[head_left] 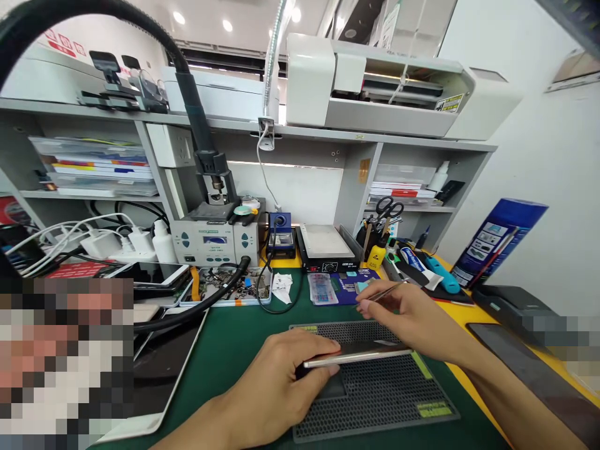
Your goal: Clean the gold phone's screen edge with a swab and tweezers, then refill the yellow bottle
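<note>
My left hand (293, 369) is closed on one end of a phone (359, 355), thumb below and fingers above. The phone is tilted nearly edge-on, so its silver edge faces me and its faces hardly show. It is held above a grey honeycomb-patterned mat (384, 400) with yellow-green labels. My right hand (403, 306) pinches slim metal tweezers (388, 291) between thumb and fingers, above the phone's far right end. The tweezers' tips point left and are too small to make out. Part of a dark flat piece (334, 384) shows on the mat beneath my left hand.
Behind stand a soldering station (215, 244), a hot plate (327, 244) and a parts tray (257, 284). A black hose (210, 306) crosses at left near a white-framed tablet (162, 369). Scissors (390, 208) and a blue box (497, 240) are at right. A blurred person is at left.
</note>
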The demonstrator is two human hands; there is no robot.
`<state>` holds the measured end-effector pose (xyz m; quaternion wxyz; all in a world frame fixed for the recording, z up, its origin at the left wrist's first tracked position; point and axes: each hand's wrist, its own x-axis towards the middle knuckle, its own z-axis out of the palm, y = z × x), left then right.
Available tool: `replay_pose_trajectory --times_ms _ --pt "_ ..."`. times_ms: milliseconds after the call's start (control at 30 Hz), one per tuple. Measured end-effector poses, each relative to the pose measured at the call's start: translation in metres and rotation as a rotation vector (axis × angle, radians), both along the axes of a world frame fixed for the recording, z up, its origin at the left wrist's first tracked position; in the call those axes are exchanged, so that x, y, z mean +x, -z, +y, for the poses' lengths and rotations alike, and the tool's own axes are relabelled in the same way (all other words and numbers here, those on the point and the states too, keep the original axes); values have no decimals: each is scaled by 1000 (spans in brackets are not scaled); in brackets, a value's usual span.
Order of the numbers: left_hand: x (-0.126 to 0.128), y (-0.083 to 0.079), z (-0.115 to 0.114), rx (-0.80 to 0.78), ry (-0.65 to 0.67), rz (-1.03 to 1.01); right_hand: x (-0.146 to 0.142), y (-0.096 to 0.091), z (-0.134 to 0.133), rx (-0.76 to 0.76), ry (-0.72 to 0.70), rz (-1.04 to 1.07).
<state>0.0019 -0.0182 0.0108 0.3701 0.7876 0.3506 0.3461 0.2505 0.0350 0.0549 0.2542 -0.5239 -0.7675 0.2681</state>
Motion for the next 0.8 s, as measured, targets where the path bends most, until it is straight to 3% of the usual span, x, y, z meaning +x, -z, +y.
replay_pose_trajectory --times_ms 133,233,467,800 --pt "0 1 1 10 -10 4 -7 -10 -17 -74 -60 367" --pt "0 2 1 34 -15 -1 -13 -12 -28 -158 -126 495" --pt "0 0 0 30 -4 20 -18 2 -33 -43 -140 344" --pt "0 1 0 50 -15 66 -14 3 -33 -94 -128 306"
